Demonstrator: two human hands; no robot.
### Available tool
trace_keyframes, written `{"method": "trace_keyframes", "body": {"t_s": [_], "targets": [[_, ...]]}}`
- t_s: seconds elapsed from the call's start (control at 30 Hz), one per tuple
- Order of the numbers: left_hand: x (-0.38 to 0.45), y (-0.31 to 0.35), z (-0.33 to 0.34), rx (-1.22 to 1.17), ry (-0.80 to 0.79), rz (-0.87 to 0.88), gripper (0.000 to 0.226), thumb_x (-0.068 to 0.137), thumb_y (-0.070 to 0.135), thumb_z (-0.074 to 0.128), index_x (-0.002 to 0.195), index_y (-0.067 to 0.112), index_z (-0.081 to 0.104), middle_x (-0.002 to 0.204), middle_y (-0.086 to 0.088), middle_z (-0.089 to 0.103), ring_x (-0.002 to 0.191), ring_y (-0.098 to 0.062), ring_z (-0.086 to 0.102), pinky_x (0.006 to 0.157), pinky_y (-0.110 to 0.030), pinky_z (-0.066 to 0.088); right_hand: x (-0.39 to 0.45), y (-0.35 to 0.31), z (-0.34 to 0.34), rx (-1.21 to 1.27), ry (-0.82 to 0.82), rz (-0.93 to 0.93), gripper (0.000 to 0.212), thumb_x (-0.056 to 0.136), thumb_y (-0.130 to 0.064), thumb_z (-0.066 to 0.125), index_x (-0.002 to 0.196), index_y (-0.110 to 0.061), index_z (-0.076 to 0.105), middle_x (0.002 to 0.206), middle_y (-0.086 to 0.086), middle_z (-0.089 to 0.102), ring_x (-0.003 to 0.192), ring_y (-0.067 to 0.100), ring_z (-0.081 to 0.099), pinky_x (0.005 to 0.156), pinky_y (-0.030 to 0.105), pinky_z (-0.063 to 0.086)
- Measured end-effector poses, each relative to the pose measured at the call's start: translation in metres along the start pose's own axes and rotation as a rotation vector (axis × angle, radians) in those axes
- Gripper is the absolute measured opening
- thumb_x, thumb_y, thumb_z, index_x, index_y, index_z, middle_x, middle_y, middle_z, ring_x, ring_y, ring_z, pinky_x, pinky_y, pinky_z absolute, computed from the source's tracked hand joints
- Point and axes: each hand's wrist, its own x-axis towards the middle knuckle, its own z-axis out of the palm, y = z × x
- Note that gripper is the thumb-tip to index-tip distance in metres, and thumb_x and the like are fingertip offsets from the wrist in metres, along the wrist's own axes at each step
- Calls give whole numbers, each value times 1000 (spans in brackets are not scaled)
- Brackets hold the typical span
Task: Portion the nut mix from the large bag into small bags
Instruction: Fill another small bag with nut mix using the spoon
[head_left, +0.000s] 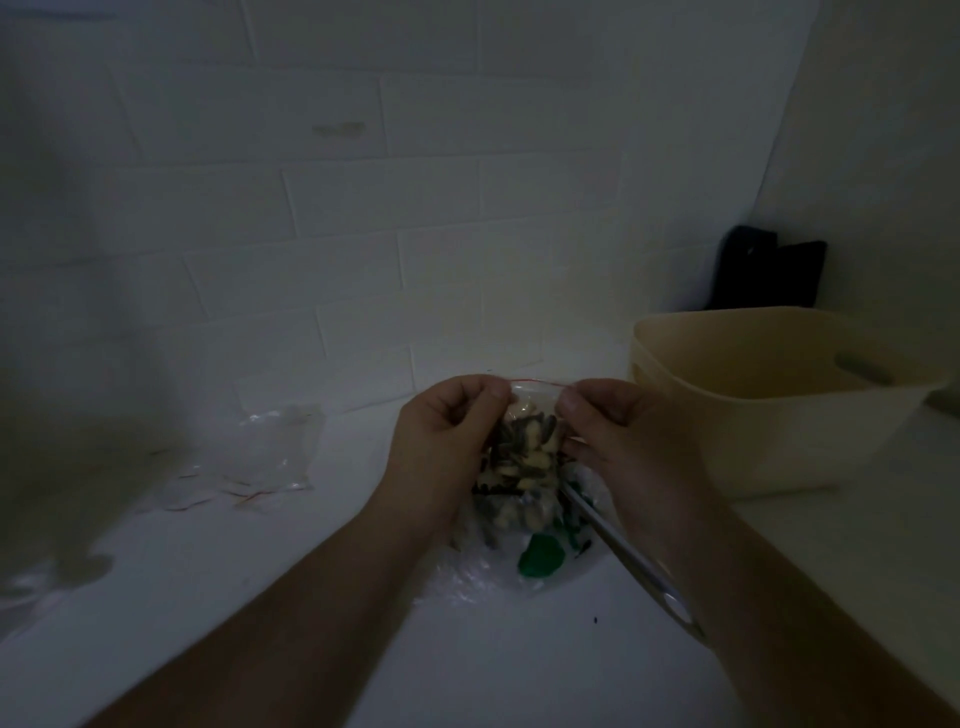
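Left hand (447, 431) and right hand (613, 431) each pinch an end of the red zip strip on a filled small bag (527, 447) held between them, above the large bag (519, 525); sealing step, judged; press along the strip end to end, expel air first; spare bags (249, 462) left of the left hand.

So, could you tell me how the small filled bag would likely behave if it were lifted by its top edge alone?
The small bag is thin clear plastic, so it would probably sag and swing. The nut mix fills its lower part, so it is likely bottom-heavy. Both hands, left hand and right hand, pinch the red-lined top; if unsealed, it might spill.
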Motion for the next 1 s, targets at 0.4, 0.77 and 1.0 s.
{"method": "trace_keyframes", "body": {"t_s": [0.4, 0.77, 1.0], "targets": [[2, -1, -2, 8, 1, 16, 14, 100, 13, 68, 89, 13, 77, 84, -12, 76, 79, -24, 70, 83, -45, 60, -4, -8, 2, -147, 53, -92, 15, 95, -22, 73, 83, -29, 76, 82, -3, 78, 80, 13, 76, 78, 36, 61], [-1, 0, 1, -46, -42, -14, 21, 103, 14, 63, 88, 12, 78, 94, -23, 77, 86, -34, 74, 88, -56, 62, -9, -10, 8, -165, 37, -66, 8, 96, -26, 72, 91, -24, 77, 87, -4, 79, 84, 14, 77, 83, 41, 64], [0, 0, 1, 21, -63, 11, 18, 102, 14, 65, 90, 7, 76, 93, -25, 75, 83, -30, 70, 88, -57, 59, -8, -12, 8, -223, 52, -118, 15, 97, -22, 69, 83, -22, 74, 79, -4, 77, 76, 13, 75, 70, 31, 59]]}}
